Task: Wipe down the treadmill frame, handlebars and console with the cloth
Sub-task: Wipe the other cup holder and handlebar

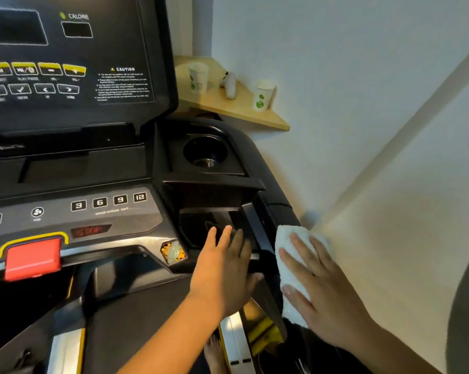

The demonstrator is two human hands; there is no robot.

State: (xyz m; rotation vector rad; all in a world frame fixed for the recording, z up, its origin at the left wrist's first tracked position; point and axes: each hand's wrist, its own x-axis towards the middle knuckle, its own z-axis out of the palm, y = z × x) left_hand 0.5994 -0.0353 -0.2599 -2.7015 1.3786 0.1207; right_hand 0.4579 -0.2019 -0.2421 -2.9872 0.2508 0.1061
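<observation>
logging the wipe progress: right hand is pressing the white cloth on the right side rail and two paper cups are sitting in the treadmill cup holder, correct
Not quite. In the head view the two paper cups stand on the wooden corner shelf, and the cup holder is empty. The right hand does press the white cloth on the right side rail.

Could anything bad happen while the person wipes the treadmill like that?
Maybe. The left hand rests near the console buttons and the big red stop button, so it might press something by mistake. The right hand only presses flat on the white fluffy cloth, so the cloth could slip off the black side rail and fall.
</observation>
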